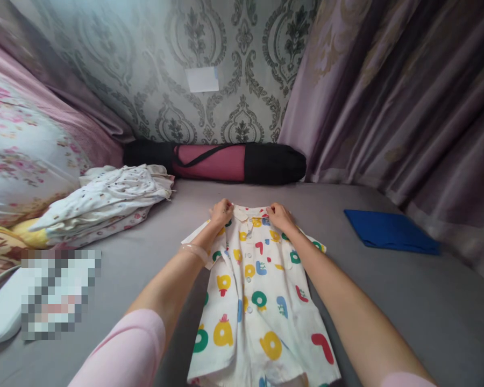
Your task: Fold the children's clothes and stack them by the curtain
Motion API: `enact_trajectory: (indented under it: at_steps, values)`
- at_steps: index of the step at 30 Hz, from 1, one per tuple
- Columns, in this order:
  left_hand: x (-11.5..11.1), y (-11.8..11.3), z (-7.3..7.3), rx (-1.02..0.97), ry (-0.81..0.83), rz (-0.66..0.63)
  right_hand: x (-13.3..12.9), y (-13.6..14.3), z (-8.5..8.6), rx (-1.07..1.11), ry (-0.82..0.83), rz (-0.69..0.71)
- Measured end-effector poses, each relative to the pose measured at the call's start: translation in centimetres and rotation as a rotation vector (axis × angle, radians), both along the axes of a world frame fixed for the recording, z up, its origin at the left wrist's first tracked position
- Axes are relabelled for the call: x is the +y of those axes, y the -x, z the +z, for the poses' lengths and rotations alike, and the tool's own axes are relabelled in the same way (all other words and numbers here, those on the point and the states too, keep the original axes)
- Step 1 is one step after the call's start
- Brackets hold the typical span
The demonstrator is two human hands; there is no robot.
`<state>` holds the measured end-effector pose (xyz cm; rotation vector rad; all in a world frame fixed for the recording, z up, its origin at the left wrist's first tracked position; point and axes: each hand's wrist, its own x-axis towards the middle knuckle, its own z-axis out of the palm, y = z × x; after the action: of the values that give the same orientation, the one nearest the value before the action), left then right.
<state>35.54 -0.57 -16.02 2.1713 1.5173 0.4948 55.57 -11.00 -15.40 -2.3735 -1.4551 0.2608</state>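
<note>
A white button-up shirt point(266, 285) with colourful letter prints lies front side up before me, its collar pointing away and its hem toward me. At the left end of the collar, my left hand point(221, 211) has its fingers closed on the shirt's shoulder. My right hand point(280, 215) pinches the shirt at the opposite shoulder, beside the collar. Both short sleeves spread outward, partly behind my forearms. A row of buttons runs down the middle, and the front looks somewhat wrinkled.
Grey bedding point(387, 301) lies under everything. A folded blue cloth point(391, 231) rests at the right. Piled white patterned fabric point(113, 199) and a floral pillow point(28, 145) occupy the left. Against the wall stretches a black and pink roll bag point(213, 163); purple curtains point(387, 97) hang at right.
</note>
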Motion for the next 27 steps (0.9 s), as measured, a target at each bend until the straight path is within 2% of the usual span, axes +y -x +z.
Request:
enact_trajectory:
  at_steps: [5, 8, 10, 13, 15, 18, 20, 22, 25, 27]
  values:
    - [-1.3, -0.1, -1.1, 0.169, -0.222, -0.044, -0.9, 1.6, -0.4, -0.234, -0.07, 0.028]
    - [-1.6, -0.2, -1.2, 0.28, -0.285, -0.082, -1.1, 2.3, -0.6, -0.282, -0.073, 0.037]
    - [-1.6, -0.3, -1.0, 0.325, -0.271, -0.081, -1.0, 2.4, -0.2, -0.223, -0.063, 0.032]
    - [-1.5, -0.2, -0.2, 0.358, -0.226, -0.075, -0.8, 1.3, 1.3, 0.025, -0.041, 0.053]
    - [-1.6, -0.1, 0.7, 0.357, -0.223, -0.078, -1.3, -0.6, 2.7, 0.158, -0.026, 0.038]
    - [-2.4, -0.5, 2.2, 0.283, -0.305, -0.125, -3.8, -4.5, 4.2, 0.239, -0.031, -0.104]
    - [-3.3, -1.5, 3.0, 0.2, -0.354, -0.23, -6.4, -6.8, 4.4, 0.307, 0.009, -0.231]
    - [-4.4, -3.1, 3.4, 0.126, -0.357, -0.394, -9.1, -8.4, 4.0, 0.379, 0.085, -0.346]
    - [-6.4, -6.0, 2.9, 0.046, -0.318, -0.653, -12.0, -9.0, 3.1, 0.462, 0.197, -0.44]
    - [-7.9, -7.5, 2.1, 0.024, -0.292, -0.729, -13.0, -8.5, 2.7, 0.491, 0.229, -0.447]
